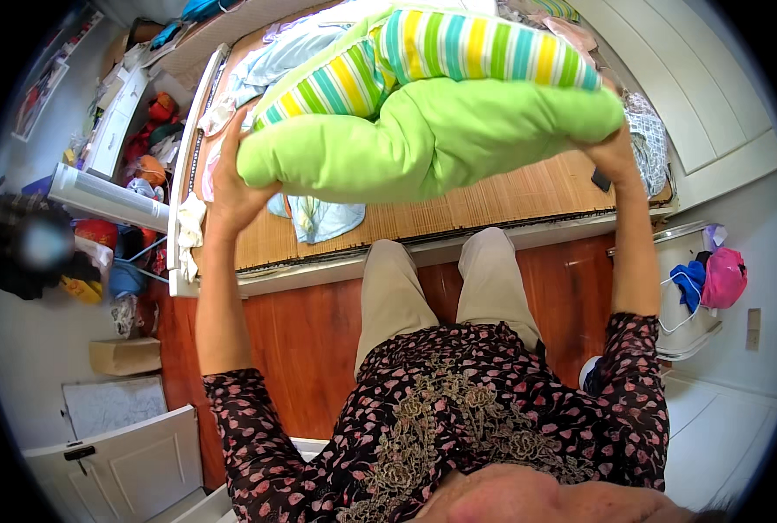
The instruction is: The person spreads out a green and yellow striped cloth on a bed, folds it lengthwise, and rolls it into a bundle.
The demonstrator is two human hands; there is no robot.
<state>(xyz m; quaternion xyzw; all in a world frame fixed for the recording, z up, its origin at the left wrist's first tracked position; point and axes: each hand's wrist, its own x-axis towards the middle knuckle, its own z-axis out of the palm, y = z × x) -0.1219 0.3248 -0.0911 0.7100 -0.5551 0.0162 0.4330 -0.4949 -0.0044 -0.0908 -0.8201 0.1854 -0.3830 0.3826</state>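
Observation:
A folded quilt (458, 139), plain light green on one face and striped yellow, green, teal and white on the other, is held up between my two hands above the bed. My left hand (236, 187) grips its left end, thumb on the near side. At the right end, my right hand (611, 148) is closed round the quilt, its fingers partly hidden. The bundle sags and creases in the middle. Beneath it lies a bamboo sleeping mat (458, 200), and a pale blue cloth (327, 220) rests on the mat near the bed's front edge.
Crumpled light bedding (284, 65) covers the far left of the bed. A white bed frame (301, 277) runs along my knees. Heaped clothes and bags (118, 253) crowd the left side. Right of the bed stands a rack with a pink bag (724, 279); a cabinet door (131, 458) is at lower left.

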